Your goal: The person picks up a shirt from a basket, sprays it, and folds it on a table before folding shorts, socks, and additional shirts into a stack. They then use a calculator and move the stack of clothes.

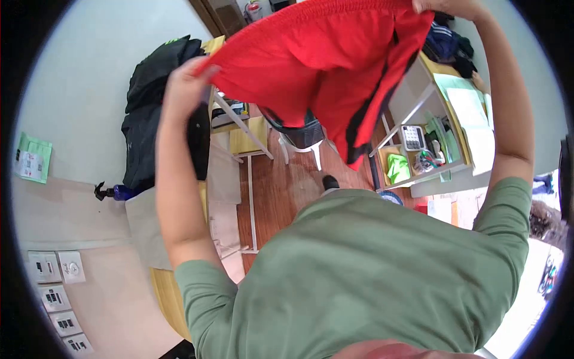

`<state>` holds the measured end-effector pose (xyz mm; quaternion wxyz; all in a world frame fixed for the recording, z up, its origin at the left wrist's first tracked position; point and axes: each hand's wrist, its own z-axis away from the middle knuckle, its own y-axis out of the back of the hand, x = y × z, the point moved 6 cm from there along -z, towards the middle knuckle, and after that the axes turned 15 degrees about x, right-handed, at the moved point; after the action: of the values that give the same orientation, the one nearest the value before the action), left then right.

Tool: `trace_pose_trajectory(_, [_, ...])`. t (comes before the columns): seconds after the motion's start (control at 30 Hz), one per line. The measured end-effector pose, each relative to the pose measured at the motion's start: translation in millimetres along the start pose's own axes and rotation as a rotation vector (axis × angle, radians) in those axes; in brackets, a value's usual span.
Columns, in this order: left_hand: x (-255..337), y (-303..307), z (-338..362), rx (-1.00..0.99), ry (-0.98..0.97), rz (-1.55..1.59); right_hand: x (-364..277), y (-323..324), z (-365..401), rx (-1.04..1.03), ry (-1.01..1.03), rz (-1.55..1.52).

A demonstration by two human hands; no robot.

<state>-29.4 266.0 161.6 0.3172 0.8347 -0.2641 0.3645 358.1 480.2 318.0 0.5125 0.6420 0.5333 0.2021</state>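
Note:
A pair of red shorts (pixel 335 60) with a dark side stripe hangs spread out in the air before me. My left hand (pixel 190 84) is closed on one end of the elastic waistband, slightly blurred. At the other end, near the top of the view, my right hand (pixel 451 7) grips the waistband, its fingers partly cut off by the frame edge. The legs of the shorts dangle over the floor, the striped one lowest. Part of a white stool (pixel 317 158) with something dark on it shows behind them.
Dark folded clothes (pixel 164 143) and a blue spray bottle (pixel 122 191) are on the left table. On the right, a desk holds papers (pixel 469 110); its shelf has a calculator (pixel 412 137) and a bright green cloth (pixel 397 169). Another person's hand (pixel 479 82) rests near the papers.

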Motion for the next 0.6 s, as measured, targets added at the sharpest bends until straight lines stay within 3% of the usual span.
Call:
trace_pose_trajectory(0.07, [48, 30, -13, 0.036, 0.086, 0.043, 8, 2, 29, 0.024, -0.178, -0.101])
trace_pose_trajectory(0.13, [82, 40, -21, 0.047, 0.093, 0.022, 9, 13, 51, 0.129, -0.150, -0.184])
trace_pose_trajectory(0.17, [96, 38, -24, -0.005, 0.015, 0.089, 12, 16, 59, 0.232, -0.186, -0.347])
trace_pose_trajectory(0.2, [96, 34, -26, 0.015, 0.083, 0.162, 14, 18, 68, 0.337, -0.222, -0.508])
trace_pose_trajectory(0.27, [97, 18, -29, 0.048, 0.215, 0.315, 19, 17, 87, 0.491, -0.404, -0.599])
trace_pose_trajectory(0.33, [126, -11, -10, 0.128, 0.344, 0.255, 10, 13, 103, 0.595, -0.694, -0.447])
trace_pose_trajectory(0.37, [134, -25, -5, 0.112, 0.400, 0.253, 15, 4, 104, 0.564, -0.676, -0.515])
trace_pose_trajectory(0.4, [143, -41, -1, 0.091, 0.454, 0.253, 13, -1, 102, 0.266, -0.669, -0.664])
trace_pose_trajectory(0.43, [165, -64, 6, 0.050, 0.411, 0.331, 20, -37, 96, 0.477, -0.554, -0.986])
trace_pose_trajectory(0.47, [190, -89, 18, 0.010, 0.376, 0.403, -18, -43, 104, 0.499, -0.522, -1.062])
trace_pose_trajectory(0.53, [237, -137, 48, -0.175, 0.298, 0.472, -76, -54, 108, 0.427, -0.394, -0.992])
trace_pose_trajectory(0.6, [266, -159, 59, -0.206, 0.065, 0.165, -101, -45, 114, 0.444, -0.129, -0.827])
